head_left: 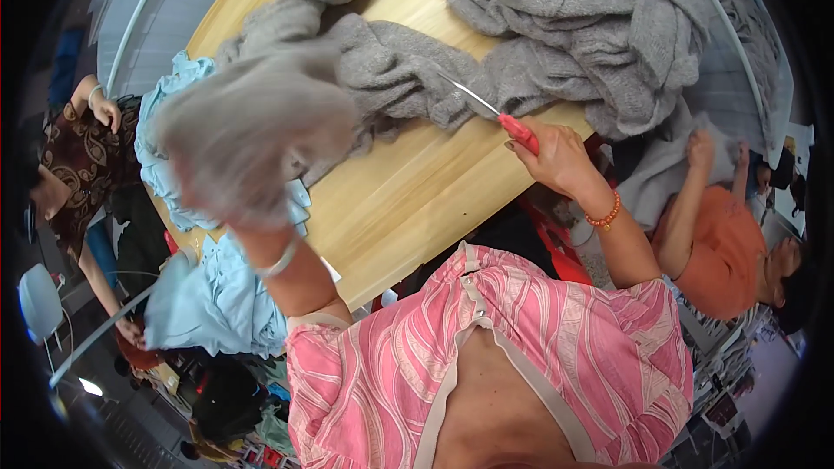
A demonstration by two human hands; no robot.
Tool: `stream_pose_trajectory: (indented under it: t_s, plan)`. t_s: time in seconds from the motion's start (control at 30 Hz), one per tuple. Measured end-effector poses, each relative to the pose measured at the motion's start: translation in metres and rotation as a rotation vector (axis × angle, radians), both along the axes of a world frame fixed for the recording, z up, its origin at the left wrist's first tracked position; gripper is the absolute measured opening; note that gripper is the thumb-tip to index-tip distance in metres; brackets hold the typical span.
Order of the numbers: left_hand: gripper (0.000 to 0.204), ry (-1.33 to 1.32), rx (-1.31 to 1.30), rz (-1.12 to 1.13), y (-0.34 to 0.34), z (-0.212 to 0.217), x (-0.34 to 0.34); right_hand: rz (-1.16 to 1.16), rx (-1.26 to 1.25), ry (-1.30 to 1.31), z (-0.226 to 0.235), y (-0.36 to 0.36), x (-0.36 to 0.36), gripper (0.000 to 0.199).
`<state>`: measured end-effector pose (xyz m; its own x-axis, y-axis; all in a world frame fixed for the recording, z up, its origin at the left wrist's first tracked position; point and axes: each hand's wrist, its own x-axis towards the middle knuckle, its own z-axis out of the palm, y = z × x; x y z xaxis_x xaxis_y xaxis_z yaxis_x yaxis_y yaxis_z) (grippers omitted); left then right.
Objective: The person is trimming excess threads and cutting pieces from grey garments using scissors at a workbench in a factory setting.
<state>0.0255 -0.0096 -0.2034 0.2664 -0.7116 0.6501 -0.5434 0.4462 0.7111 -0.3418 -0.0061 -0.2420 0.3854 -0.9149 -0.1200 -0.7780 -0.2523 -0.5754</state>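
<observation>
My right hand (560,159) is closed around the red handle of a tool with a thin, pointed metal blade (519,132). Its tip points up and left, over the knit cloth. On the left, a soft grey knit piece (252,117) is smeared by motion and drapes over my left hand (248,219). The fingers of that hand are hidden by cloth and blur. More grey knit (408,65) stretches across the table between my hands. A larger heap of grey knit fabric (573,9) lies at the far right.
Light blue cloth (221,295) hangs over the left edge of the wooden table (408,208). Crates stand at the far left (161,22) and at the right (738,69), the right one holding grey knit. A person in orange (712,247) handles grey cloth at right; another person (91,148) is at left.
</observation>
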Motion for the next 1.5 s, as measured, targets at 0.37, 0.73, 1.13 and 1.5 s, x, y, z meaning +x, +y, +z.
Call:
stream_pose_trajectory:
  t_s: [0.37,0.73,1.13,1.5]
  plan:
    - [0.027,1.249,0.978,-0.277,0.091,-0.12,-0.055,0.127,0.103,0.131,0.016,0.011,0.002,0.024]
    - [0.022,0.137,1.342,-0.311,0.094,-0.164,-0.067,0.276,0.293,0.138,0.025,0.048,0.005,0.026]
    - [0.088,-0.679,0.844,0.271,0.002,-0.147,-0.119,0.05,0.153,0.098,-0.001,0.054,-0.016,0.024]
    - [0.027,1.116,0.818,-0.417,-0.004,-0.16,-0.005,0.068,0.185,0.05,0.002,0.045,-0.018,0.023]
